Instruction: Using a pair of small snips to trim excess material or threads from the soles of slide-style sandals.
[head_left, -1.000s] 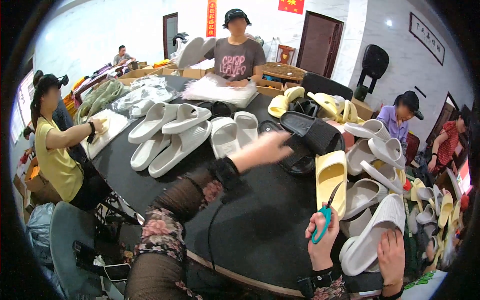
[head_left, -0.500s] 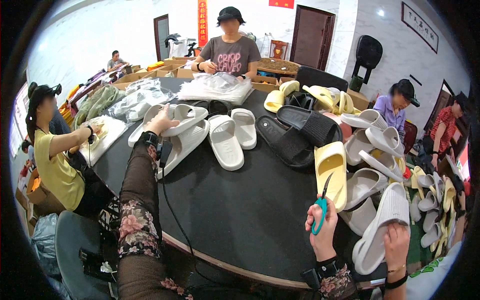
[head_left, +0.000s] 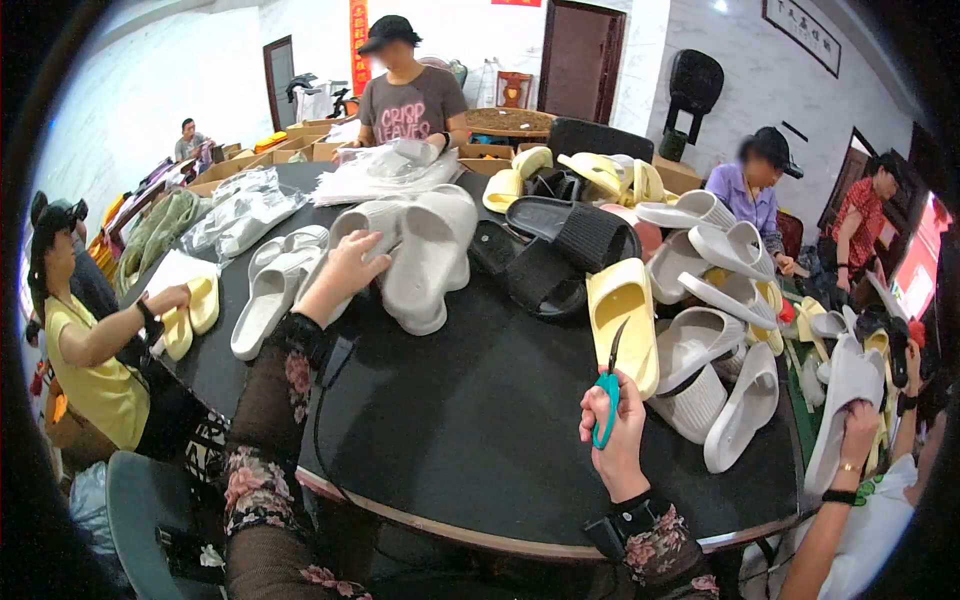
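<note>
My left hand reaches over the table with its fingers spread, touching a light grey slide sandal in a cluster of them. Just right of it, a larger grey slide leans over others, toe end up. Another grey pair lies to the left of the hand. My right hand is closed around teal-handled scissors, the dark curved blades pointing up. Behind the blades rests a pale yellow slide. Black slides lie farther off, between my hands.
Grey and yellow slides are heaped on the black table at right. A co-worker's hand grips a grey slide there. Across the table, a person stands behind clear plastic bags. At left, a person in yellow holds yellow slides.
The view has shifted. My left hand and the grey slides beside it have moved right, one slide now tilted up. The co-worker's hand at right has carried a grey slide away from the heap.
</note>
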